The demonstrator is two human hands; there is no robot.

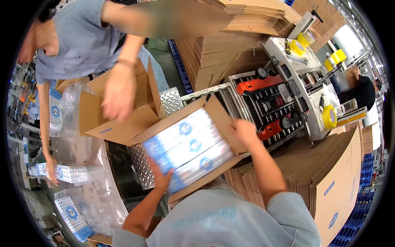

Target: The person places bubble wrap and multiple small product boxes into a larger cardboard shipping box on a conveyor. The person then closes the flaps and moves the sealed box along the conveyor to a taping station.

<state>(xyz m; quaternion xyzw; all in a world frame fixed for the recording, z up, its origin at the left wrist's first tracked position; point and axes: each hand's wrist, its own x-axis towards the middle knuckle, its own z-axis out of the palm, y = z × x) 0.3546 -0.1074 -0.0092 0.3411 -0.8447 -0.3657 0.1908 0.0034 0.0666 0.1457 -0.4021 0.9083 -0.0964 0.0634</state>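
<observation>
While the right hand point(245, 132) grips the right side of the open carton point(224, 127), the left hand point(161, 178) lies well apart from it on the carton's left side, thumb against the blue-and-white boxes point(198, 145) inside. Whether the left hand clamps the cardboard or only presses on it, I cannot tell. The carton sits at a slant in front of the person, just beside a textured metal plate point(142, 169) and the rollers point(227, 99); what bears its underside is hidden. If the right hand drags hard on that thin side, the cardboard could crease or tear under the packed weight. An uneven push could swing a corner into the second carton point(129, 125), which stands right up against it, below a co-worker's blurred hand point(119, 92). Knuckles might also get knocked on the red-armed machine point(256, 84) near the right hand.
</observation>
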